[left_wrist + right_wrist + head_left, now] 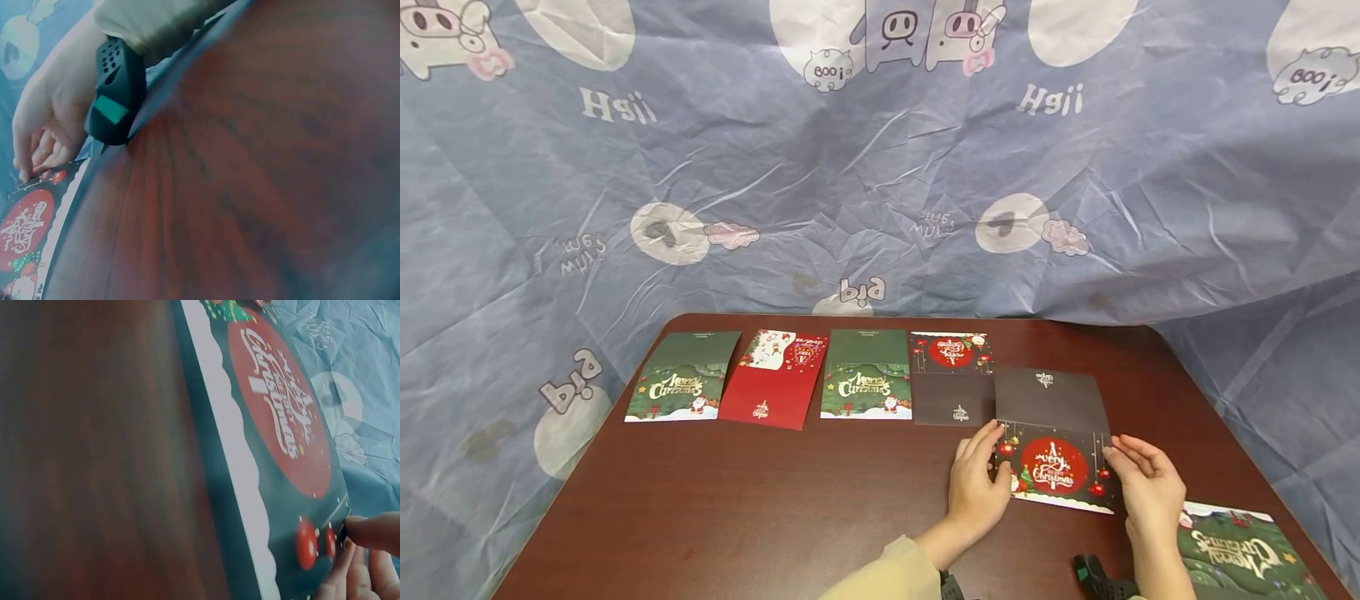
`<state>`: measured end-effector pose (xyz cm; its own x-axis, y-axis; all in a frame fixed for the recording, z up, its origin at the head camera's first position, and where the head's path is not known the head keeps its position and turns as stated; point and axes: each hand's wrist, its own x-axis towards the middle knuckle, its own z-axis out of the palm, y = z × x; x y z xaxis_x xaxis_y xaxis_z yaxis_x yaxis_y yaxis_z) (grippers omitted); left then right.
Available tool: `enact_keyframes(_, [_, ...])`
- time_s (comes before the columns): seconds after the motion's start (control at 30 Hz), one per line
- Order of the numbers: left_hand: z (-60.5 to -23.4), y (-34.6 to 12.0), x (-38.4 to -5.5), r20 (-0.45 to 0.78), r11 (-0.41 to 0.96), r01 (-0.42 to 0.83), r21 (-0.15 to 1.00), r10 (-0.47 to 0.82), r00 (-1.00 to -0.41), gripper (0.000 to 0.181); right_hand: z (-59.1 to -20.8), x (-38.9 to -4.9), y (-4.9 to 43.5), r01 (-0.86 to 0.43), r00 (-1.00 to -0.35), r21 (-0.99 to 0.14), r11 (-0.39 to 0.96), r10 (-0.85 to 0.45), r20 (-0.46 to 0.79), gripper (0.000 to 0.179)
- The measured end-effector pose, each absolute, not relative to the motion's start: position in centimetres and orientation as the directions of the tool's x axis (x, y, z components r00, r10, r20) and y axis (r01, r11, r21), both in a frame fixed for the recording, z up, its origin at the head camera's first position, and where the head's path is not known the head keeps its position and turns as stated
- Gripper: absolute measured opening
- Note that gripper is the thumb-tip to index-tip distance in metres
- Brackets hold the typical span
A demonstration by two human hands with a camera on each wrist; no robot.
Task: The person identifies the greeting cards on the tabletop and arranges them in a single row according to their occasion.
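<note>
A black Christmas greeting card (pixel 1052 398) lies unfolded between my hands at the right of the table, its red-circle front panel towards me. My left hand (pixel 977 487) grips its left edge, the thumb near the front corner. On the opposite side, my right hand (pixel 1153 492) pinches the right edge by the red ornaments. In the right wrist view, the thumb (pixel 375 532) and curled fingers hold that edge. The left wrist view catches the right hand (pixel 59 103) at the card (pixel 59 197).
Along the back stand a green card (pixel 681 375), a red card (pixel 775 379), another green card (pixel 867 375) and a black card (pixel 951 398) in a row. One more green card (pixel 1240 546) lies at the near right. A patterned blue cloth (pixel 850 183) hangs behind the brown table (pixel 760 500).
</note>
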<state>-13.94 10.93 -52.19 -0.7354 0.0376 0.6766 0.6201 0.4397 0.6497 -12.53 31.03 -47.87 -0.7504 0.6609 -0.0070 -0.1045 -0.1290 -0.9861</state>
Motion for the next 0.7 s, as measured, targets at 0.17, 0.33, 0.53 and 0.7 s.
enact_keyframes(0.17, [-52.4,11.3,-14.7,0.680,0.444,0.622,0.645,0.038,-0.732,0.050,-48.0,-13.5,30.9,-0.147,-0.733,-0.973,-0.177,0.680,-0.013,0.024])
enact_keyframes(0.33, [-52.5,11.5,-15.6,0.702,0.425,0.640,0.641,0.014,-0.712,0.046,-48.6,-14.5,31.2,-0.195,-0.745,-0.965,-0.175,0.667,0.030,0.023])
enact_keyframes(0.53, [-52.5,11.9,-16.0,0.703,0.404,0.641,0.652,-0.007,-0.711,0.042,-49.3,-15.1,31.6,-0.254,-0.748,-0.944,-0.211,0.662,0.053,0.027])
enact_keyframes(0.7, [-52.3,12.1,-16.5,0.686,0.437,0.618,0.654,0.003,-0.728,0.036,-49.4,-15.6,31.6,-0.318,-0.749,-0.908,-0.272,0.659,0.064,0.033])
